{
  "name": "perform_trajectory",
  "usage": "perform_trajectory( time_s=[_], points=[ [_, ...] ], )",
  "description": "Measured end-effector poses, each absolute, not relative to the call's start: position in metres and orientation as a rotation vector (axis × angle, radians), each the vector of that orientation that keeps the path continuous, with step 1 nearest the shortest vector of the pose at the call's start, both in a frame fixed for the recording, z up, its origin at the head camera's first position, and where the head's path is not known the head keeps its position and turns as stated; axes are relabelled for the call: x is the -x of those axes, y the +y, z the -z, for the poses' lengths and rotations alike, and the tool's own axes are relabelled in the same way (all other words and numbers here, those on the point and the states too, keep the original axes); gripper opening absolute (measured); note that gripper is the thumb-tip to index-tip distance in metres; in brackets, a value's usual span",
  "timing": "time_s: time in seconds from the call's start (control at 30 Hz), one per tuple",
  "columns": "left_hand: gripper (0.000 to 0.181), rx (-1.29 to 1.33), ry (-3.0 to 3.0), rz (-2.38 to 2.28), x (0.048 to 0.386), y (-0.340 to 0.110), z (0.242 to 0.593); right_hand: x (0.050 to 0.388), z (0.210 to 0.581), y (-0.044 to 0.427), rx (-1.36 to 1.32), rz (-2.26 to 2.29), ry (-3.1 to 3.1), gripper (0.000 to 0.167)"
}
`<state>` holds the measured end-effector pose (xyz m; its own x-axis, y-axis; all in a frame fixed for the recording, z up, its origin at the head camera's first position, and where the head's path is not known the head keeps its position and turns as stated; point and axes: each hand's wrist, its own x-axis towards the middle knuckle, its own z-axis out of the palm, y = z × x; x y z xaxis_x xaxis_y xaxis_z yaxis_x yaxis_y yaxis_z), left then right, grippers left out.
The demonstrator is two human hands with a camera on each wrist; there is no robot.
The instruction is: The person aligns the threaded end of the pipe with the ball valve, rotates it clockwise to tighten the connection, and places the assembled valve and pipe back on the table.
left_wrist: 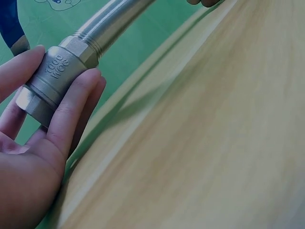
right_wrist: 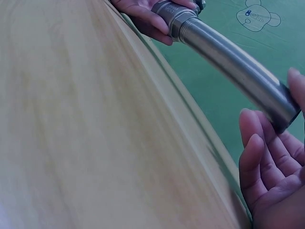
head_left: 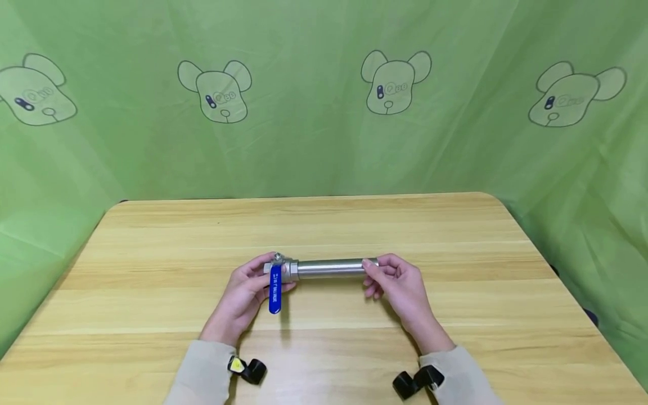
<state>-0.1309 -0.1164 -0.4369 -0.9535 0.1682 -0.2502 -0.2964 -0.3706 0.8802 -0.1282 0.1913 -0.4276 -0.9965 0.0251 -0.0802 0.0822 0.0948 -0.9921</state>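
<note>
My left hand grips a metal ball valve by its body, fingers on one side and thumb on the other. The valve's blue lever points toward me. A straight steel pipe runs from the valve's right end, with a little thread showing at the joint. At the pipe's far right end my right hand pinches it between thumb and fingers. Valve and pipe are held level above the table, and their shadow falls below.
The wooden table spreads beneath both hands. Behind it and at its sides hangs a green curtain printed with bear-like heads. A black strap with a small camera sits on the left sleeve, another camera on the right.
</note>
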Motion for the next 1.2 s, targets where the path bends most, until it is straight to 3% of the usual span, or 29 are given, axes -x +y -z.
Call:
perform_trajectory(
  time_s=[0.3, 1.2],
  points=[
    [0.061, 0.195, 1.521, -2.413, 0.1310, -0.1164, 0.4377, 0.1260, 0.4245, 0.1909, 0.016, 2.231, 2.166, 0.055],
    [0.052, 0.169, 1.552, -2.399, 0.1308, -0.1160, 0.4379, 0.1251, 0.4252, 0.1925, -0.019, 2.175, 2.206, 0.049]
  ],
)
